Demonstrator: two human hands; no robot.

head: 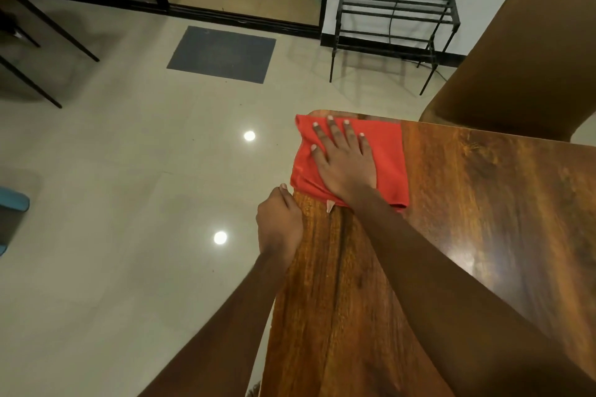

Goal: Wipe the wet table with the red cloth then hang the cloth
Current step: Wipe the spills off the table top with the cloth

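Note:
The red cloth (pixel 388 164) lies folded flat on the far left corner of the wooden table (pixel 467 219). My right hand (pixel 343 161) presses down on it with straight, spread fingers. A small white tag pokes out of the cloth's near edge. My left hand (pixel 280 222) grips the table's left edge just below the cloth, its fingers curled over the rim and thumb up.
A brown padded chair (pixel 522 58) stands at the table's far side. A black metal rack (pixel 396 26) sits against the white wall, with a cable hanging by it. A grey doormat (pixel 222 53) lies on the glossy tiled floor. Black chair legs at far left.

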